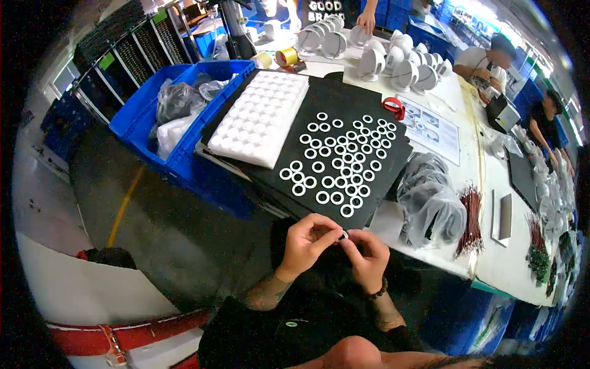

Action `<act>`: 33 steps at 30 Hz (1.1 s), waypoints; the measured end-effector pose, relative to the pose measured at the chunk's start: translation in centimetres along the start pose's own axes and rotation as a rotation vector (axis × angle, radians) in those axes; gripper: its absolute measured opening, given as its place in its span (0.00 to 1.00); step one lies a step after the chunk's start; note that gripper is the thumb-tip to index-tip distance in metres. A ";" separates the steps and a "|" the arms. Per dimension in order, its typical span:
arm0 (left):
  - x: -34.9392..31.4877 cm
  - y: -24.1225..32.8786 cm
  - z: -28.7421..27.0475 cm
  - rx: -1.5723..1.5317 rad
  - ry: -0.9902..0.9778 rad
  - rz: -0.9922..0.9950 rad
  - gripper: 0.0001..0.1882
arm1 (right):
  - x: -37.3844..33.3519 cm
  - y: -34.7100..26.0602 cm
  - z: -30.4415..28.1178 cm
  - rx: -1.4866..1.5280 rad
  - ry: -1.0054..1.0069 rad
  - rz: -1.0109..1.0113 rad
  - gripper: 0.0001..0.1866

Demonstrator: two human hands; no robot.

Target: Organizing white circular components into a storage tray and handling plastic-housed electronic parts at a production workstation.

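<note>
Close to my body, just off the near edge of the black mat (264, 184), both hands meet over a small white ring with a dark part (343, 235). Thumb and fingers of my left hand (309, 243) pinch it from one side. My right hand (369, 258), with a beaded bracelet at the wrist, grips it from the other side. Fingertips cover most of this ring. On the mat beyond lie many loose white rings (318, 166) with dark centres. To their left rests a white foam tray (258, 117) with rows of rounded cells.
Left of the mat stands a blue crate (184, 160) holding bagged parts. A red tape roll (393, 108), a printed sheet (433, 132), clear plastic bags (433, 203) and bundled red wires (471, 221) lie to the right. White rounded housings (402, 67) stand farther back. Other people work around the table.
</note>
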State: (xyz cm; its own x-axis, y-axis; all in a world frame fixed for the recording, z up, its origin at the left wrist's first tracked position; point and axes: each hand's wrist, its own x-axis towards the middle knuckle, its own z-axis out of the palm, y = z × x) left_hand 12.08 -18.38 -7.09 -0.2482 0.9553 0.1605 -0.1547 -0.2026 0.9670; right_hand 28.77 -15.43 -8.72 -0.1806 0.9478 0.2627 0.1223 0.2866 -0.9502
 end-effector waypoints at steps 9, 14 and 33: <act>0.4 -0.3 -0.8 -0.235 -0.074 -0.091 0.08 | 1.2 -1.1 -0.6 0.323 -0.071 0.258 0.11; 0.2 -0.2 -0.9 -0.196 0.013 -0.061 0.12 | 1.4 -1.3 0.4 0.021 -0.048 0.023 0.12; 0.6 0.7 -3.0 0.580 -0.142 0.528 0.20 | 1.9 -2.4 0.0 0.214 -0.191 0.248 0.08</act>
State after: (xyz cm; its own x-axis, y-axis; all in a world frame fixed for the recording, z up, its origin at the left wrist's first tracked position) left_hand 8.99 -18.55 -6.85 -0.0199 0.7906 0.6120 0.4818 -0.5288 0.6988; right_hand 28.15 -14.32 -5.92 -0.3520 0.9360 0.0036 -0.0182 -0.0030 -0.9998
